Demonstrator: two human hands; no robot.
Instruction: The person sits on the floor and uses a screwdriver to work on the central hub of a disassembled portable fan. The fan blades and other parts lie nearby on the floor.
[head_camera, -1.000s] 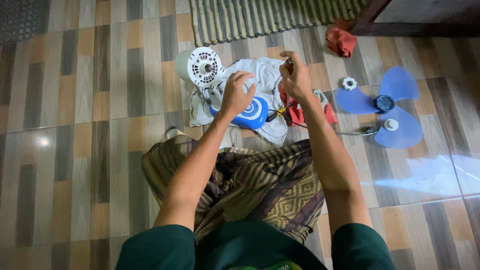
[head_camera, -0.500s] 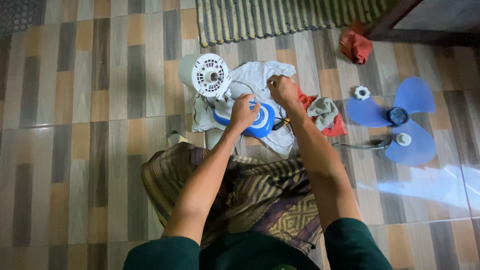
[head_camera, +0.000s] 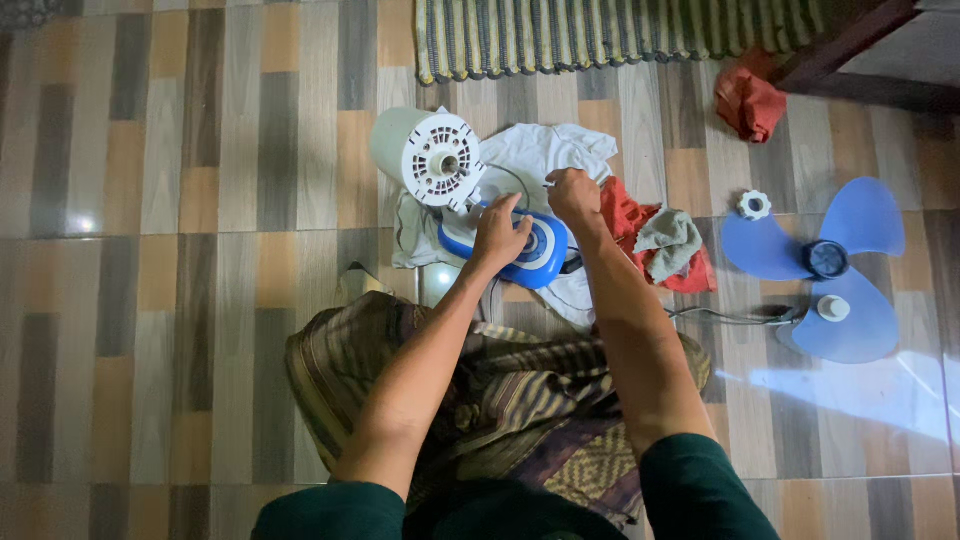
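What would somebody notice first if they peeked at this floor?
Probably the blue fan blade lying alone on the tiles at the right. Next, in the middle, the left hand rests on a blue and white fan base, beside the round white motor housing, with the right hand over white cloth.

A home floor: patterned tiles (head_camera: 200, 200), a striped woven rug (head_camera: 620, 35), dark wooden furniture (head_camera: 860, 50) beside it.

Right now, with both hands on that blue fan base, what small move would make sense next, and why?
Probably steady the blue fan base with the left hand, which rests on it, while the right hand, closed just above its rim, works there. The white motor housing leans beside it and looks able to tip.
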